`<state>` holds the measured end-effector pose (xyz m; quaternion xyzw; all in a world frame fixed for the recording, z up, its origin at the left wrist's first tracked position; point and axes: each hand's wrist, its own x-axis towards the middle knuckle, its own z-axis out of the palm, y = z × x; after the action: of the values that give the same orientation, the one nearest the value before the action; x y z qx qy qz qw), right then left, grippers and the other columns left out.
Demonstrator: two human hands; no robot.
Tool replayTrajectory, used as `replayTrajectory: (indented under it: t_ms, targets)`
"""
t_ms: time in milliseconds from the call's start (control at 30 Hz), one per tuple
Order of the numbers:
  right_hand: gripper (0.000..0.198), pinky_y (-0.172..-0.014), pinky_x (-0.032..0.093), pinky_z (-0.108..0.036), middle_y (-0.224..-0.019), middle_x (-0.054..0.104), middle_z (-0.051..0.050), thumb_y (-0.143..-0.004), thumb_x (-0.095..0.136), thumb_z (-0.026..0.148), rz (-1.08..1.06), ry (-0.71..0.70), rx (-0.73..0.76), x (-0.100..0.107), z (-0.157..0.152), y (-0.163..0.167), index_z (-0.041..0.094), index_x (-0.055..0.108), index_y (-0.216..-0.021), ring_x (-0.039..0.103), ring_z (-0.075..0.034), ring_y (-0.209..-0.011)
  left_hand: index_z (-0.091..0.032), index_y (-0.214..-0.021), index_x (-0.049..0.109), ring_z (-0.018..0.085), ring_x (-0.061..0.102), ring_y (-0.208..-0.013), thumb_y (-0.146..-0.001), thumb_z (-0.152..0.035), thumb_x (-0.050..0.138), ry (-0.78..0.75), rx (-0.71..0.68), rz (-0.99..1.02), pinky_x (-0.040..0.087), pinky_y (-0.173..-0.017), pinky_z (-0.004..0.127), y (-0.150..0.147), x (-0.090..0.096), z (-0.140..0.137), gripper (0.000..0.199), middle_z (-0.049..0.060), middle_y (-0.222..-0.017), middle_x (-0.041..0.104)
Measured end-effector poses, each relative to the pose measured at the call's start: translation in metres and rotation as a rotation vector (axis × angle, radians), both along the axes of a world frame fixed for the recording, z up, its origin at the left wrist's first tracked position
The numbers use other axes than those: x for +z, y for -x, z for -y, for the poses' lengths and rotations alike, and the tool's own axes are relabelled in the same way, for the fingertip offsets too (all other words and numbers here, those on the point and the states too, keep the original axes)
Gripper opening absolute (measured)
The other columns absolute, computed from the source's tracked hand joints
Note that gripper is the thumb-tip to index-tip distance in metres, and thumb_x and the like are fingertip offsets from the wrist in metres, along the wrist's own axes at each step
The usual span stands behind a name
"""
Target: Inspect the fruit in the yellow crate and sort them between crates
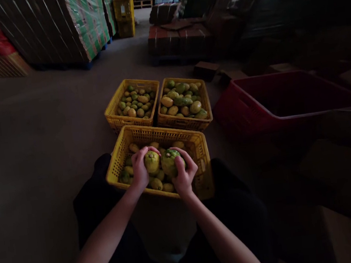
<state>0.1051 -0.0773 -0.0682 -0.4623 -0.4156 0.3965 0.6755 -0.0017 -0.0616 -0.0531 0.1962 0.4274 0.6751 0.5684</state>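
My left hand (140,170) grips a yellow-green fruit (152,161). My right hand (185,173) grips a larger, greener fruit (169,162). Both fruits are held side by side, almost touching, just above a yellow slotted crate (201,145) that sits between my knees and holds several more fruits. Beyond it two more yellow crates stand side by side: the left crate (114,113) holds several small fruits, the right crate (206,108) holds several bigger ones.
A large red crate (256,109) stands to the right. Wrapped pallets of boxes (86,27) rise at the back left, brown cartons (179,37) at the back centre. Bare concrete floor (35,136) stretches to the left. The right side is dark.
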Motion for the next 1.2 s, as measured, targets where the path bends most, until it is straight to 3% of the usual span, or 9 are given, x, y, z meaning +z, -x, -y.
replayTrajectory:
  t_ms: [300,467,600,700,833,933,1033,1133,1200]
  targets:
    - [0.02,-0.082,0.05,-0.034,-0.084,0.075,-0.003,-0.073,0.067,0.037,-0.003,-0.024,0.047,0.011,0.0,-0.009,0.024,0.08,-0.082,0.067,-0.023,-0.081,-0.018,-0.056,0.068,0.018,0.063,-0.071,-0.084,-0.015,0.049,-0.107,-0.057,-0.097,0.047,-0.074,0.025,0.006,0.003,0.003,0.034,0.004,-0.065,0.067]
    - [0.019,-0.084,0.051,-0.033,-0.082,0.075,-0.001,-0.076,0.066,0.038,-0.04,0.042,0.083,0.008,-0.005,-0.01,0.024,0.079,-0.08,0.067,-0.022,-0.082,-0.017,-0.056,0.071,0.016,0.06,-0.064,-0.082,-0.018,0.05,-0.153,-0.074,-0.182,0.047,-0.069,0.024,0.008,0.002,0.0,0.033,0.003,-0.061,0.067]
    - [0.022,-0.08,0.053,-0.029,-0.076,0.074,0.001,-0.073,0.07,0.043,-0.242,0.183,0.059,-0.002,-0.014,-0.001,0.022,0.075,-0.073,0.067,-0.019,-0.079,-0.016,-0.054,0.068,0.015,0.06,-0.059,-0.079,-0.019,0.053,0.001,-0.095,-0.103,0.046,-0.061,0.022,0.009,0.003,-0.009,0.029,0.003,-0.057,0.064]
    - [0.024,-0.069,0.057,-0.029,-0.067,0.071,0.002,-0.074,0.068,0.047,-0.565,0.421,0.12,-0.011,-0.022,0.005,0.023,0.071,-0.072,0.067,-0.017,-0.066,-0.015,-0.06,0.067,0.016,0.063,-0.059,-0.078,-0.02,0.052,0.206,-0.088,0.127,0.048,-0.058,0.023,0.013,0.004,-0.016,0.024,0.004,-0.058,0.064]
    - [0.027,-0.06,0.059,-0.034,-0.067,0.072,0.001,-0.079,0.062,0.05,-0.883,0.704,0.214,-0.016,-0.031,-0.001,0.024,0.068,-0.08,0.068,-0.018,-0.059,-0.016,-0.083,0.068,0.018,0.067,-0.065,-0.084,-0.031,0.048,0.407,0.002,0.436,0.056,-0.067,0.031,0.022,0.001,-0.021,0.025,0.004,-0.069,0.067]
    - [0.026,-0.061,0.06,-0.036,-0.07,0.073,0.001,-0.079,0.063,0.051,-0.95,0.708,0.162,-0.011,-0.033,-0.01,0.025,0.066,-0.082,0.069,-0.019,-0.062,-0.02,-0.093,0.065,0.015,0.066,-0.063,-0.084,-0.036,0.055,0.426,0.045,0.444,0.057,-0.068,0.031,0.027,-0.001,-0.022,0.021,0.0,-0.072,0.066]
    - [0.017,-0.065,0.061,-0.036,-0.069,0.073,0.003,-0.077,0.068,0.043,-0.929,0.649,0.135,0.0,-0.033,-0.015,0.027,0.066,-0.08,0.067,-0.017,-0.061,-0.018,-0.09,0.064,0.016,0.065,-0.06,-0.084,-0.039,0.059,0.439,-0.052,0.421,0.057,-0.06,0.028,0.028,0.0,-0.021,0.022,0.002,-0.068,0.065]
    - [0.014,-0.066,0.061,-0.035,-0.07,0.073,0.003,-0.077,0.067,0.039,-0.918,0.623,0.16,0.005,-0.032,-0.016,0.026,0.066,-0.08,0.067,-0.017,-0.062,-0.015,-0.089,0.064,0.018,0.066,-0.06,-0.09,-0.039,0.048,0.475,-0.158,0.448,0.056,-0.055,0.028,0.024,0.003,-0.019,0.029,0.006,-0.066,0.065]
    - [0.015,-0.066,0.06,-0.036,-0.071,0.073,0.002,-0.078,0.063,0.04,-0.926,0.62,0.178,0.002,-0.034,-0.016,0.025,0.066,-0.079,0.068,-0.018,-0.063,-0.016,-0.093,0.065,0.021,0.068,-0.067,-0.093,-0.033,0.039,0.501,-0.156,0.461,0.059,-0.06,0.032,0.021,0.004,-0.018,0.031,0.006,-0.065,0.065]
